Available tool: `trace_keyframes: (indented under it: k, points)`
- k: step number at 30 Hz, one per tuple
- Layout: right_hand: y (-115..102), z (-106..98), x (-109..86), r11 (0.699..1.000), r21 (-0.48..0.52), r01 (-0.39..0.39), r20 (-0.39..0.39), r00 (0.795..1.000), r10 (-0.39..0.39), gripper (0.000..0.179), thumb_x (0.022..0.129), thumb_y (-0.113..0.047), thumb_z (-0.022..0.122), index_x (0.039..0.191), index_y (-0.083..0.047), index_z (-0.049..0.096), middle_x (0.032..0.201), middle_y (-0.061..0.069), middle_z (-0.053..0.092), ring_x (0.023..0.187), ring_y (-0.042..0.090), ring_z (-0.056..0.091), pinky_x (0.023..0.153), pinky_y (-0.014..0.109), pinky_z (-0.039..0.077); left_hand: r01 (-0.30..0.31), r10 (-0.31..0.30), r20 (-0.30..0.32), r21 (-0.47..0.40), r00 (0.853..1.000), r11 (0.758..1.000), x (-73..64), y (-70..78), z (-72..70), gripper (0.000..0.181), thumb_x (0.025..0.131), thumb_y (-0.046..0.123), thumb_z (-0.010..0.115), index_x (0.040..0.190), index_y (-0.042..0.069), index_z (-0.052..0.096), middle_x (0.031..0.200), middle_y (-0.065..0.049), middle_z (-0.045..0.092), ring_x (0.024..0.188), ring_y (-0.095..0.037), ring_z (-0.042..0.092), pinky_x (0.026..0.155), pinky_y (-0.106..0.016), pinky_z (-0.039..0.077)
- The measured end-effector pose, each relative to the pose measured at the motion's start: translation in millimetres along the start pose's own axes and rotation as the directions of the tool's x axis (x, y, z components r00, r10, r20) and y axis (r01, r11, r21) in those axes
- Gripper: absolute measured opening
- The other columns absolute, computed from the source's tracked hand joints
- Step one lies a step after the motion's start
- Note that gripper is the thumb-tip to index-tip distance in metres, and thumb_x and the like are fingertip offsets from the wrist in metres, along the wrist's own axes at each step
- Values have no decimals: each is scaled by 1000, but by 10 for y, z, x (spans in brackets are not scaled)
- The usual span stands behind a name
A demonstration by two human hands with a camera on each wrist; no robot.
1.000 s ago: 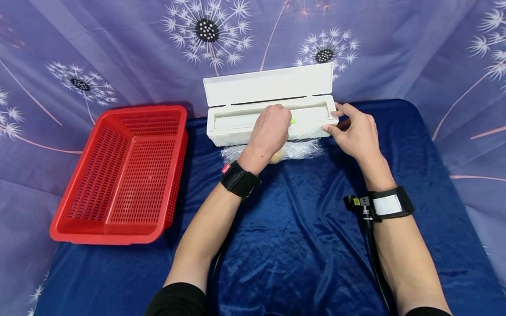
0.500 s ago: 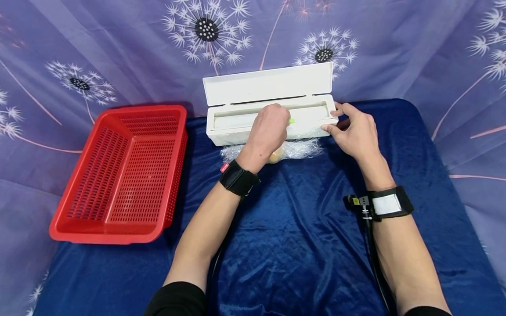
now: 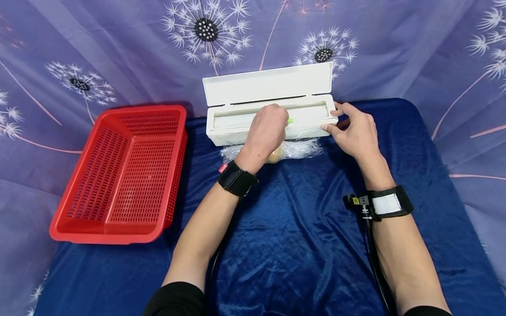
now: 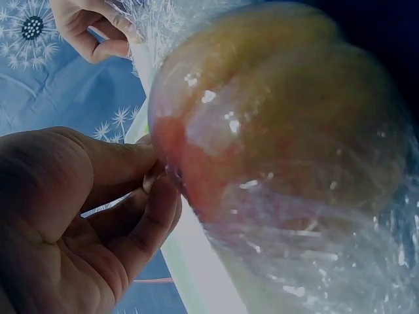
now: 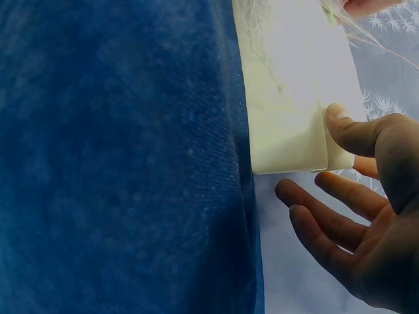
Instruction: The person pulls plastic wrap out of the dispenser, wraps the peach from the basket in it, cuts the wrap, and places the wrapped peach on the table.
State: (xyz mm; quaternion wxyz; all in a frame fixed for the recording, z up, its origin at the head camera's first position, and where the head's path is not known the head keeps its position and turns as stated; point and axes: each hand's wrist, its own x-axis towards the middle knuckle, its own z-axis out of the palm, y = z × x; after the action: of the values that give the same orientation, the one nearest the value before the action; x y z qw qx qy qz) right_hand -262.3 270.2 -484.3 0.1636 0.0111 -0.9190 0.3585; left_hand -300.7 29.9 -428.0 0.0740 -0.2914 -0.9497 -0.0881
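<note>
A white cling film dispenser (image 3: 227,135) lies at the back of the table with its lid (image 3: 269,84) raised and a roll (image 3: 235,120) inside. My left hand (image 3: 268,127) pinches at the front rim, right at a small green slide cutter (image 3: 290,120); its fingertips are hidden by the hand in the head view. My right hand (image 3: 357,133) grips the dispenser's right end, thumb (image 5: 340,121) on the front and fingers round the end. A peach (image 4: 275,111) wrapped in cling film (image 3: 302,149) sits before the dispenser, partly behind my left wrist in the head view.
A red plastic basket (image 3: 168,215) stands to the left on the blue cloth (image 3: 292,245). A purple curtain (image 3: 138,44) with dandelion prints hangs close behind the dispenser. Each wrist wears a black strap, and a cable (image 3: 375,259) runs along the right forearm.
My left hand has shifted very slightly left along the dispenser's rim, and the green slide cutter with it. The right hand keeps its place.
</note>
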Motion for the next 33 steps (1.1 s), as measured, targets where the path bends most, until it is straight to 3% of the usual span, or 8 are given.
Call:
trace_keyframes:
  k: [10, 17, 33]
  points:
    - [4, -23, 3, 1000, -8, -19, 16, 1000, 19, 37, 94, -27, 84, 123, -6, 72, 149, 0, 64, 91, 34, 77, 60, 12, 39, 31, -31, 12, -4, 999, 1000, -60, -136, -32, 35, 98, -1, 63, 67, 14, 65, 81, -5, 67, 85, -23, 67, 75, -37, 55]
    - [31, -30, -16, 1000, 9, -17, 6, 1000, 17, 36, 93, -26, 85, 119, -5, 71, 147, 4, 65, 90, 37, 77, 61, 10, 38, 29, -29, 24, -16, 999, 999, -83, -194, -35, 34, 93, -4, 63, 65, 14, 61, 80, -5, 66, 85, -24, 68, 75, -39, 55]
    - [-10, -4, -10, 1000, 11, -8, 7, 1000, 8, 36, 93, -25, 85, 119, -5, 71, 147, 3, 65, 89, 36, 77, 61, 9, 38, 29, -28, 17, -50, 999, 998, -158, -288, -61, 34, 102, 4, 63, 69, 13, 61, 76, -4, 62, 86, -23, 67, 77, -38, 54]
